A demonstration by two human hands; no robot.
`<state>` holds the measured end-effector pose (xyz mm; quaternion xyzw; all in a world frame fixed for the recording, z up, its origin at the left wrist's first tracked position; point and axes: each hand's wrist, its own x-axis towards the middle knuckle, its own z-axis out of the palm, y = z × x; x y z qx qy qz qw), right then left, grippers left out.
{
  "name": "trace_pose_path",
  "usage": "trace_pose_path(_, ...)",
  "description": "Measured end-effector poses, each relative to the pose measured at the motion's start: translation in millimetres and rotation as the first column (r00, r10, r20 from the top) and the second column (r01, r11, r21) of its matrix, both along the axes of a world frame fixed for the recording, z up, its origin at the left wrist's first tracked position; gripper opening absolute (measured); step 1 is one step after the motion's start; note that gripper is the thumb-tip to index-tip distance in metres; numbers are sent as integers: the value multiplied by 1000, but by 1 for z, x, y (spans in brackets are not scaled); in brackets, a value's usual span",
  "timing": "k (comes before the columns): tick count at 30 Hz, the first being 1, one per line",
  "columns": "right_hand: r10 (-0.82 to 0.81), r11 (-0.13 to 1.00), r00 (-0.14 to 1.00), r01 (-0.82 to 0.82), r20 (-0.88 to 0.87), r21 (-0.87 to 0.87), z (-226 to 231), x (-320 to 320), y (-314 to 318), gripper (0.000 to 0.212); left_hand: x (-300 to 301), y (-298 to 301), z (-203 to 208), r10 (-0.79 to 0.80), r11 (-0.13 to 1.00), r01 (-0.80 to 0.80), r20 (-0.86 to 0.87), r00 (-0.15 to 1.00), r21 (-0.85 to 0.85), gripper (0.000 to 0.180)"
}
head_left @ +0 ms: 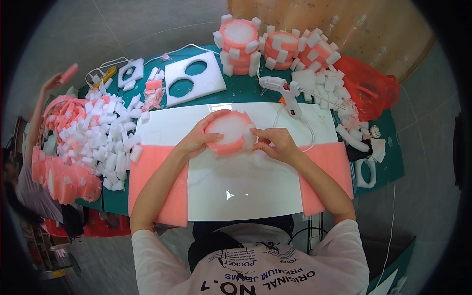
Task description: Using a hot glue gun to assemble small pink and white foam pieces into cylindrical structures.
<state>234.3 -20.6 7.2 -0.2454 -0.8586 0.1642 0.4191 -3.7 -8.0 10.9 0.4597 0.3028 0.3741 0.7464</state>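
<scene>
A round foam piece (228, 129) with a pink rim and a white middle is held above the white board (241, 187). My left hand (199, 136) grips its left side, thumb on the top face and fingers around the far rim. At its right edge, my right hand (276, 144) pinches a small white foam block (250, 132) against the pink rim. The block is partly hidden by the fingers. Beyond my right hand, a white hot glue gun (285, 91) stands on the board's far right part, its cord curving down beside my wrist.
Loose white foam blocks (108, 142) and stacked pink foam rings (69, 179) crowd the left. Finished-looking pink rounds with white blocks (239, 46) stand at the back, near a foam sheet with two holes (196, 76). A red plastic bag (366, 88) lies right. Another person's hand (53, 81) holds pink foam.
</scene>
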Motion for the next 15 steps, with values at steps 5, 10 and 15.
trace_pose_path(5, -7, 999, 1000, 6, -12, -44, -2, 0, -1, 44, 0, 0, -1, 3, 1000, -2, -20, 1000, 18, 71)
trace_pose_path(10, -45, 993, 999, 45, -3, -106, -2, 1, 0, 46, 1, 0, -2, 57, 997, -55, -34, 998, 55, 70)
trace_pose_path(15, -58, 993, 998, 57, -11, -107, -4, 0, 0, 46, 0, 0, -3, 56, 997, -55, -22, 998, 51, 68)
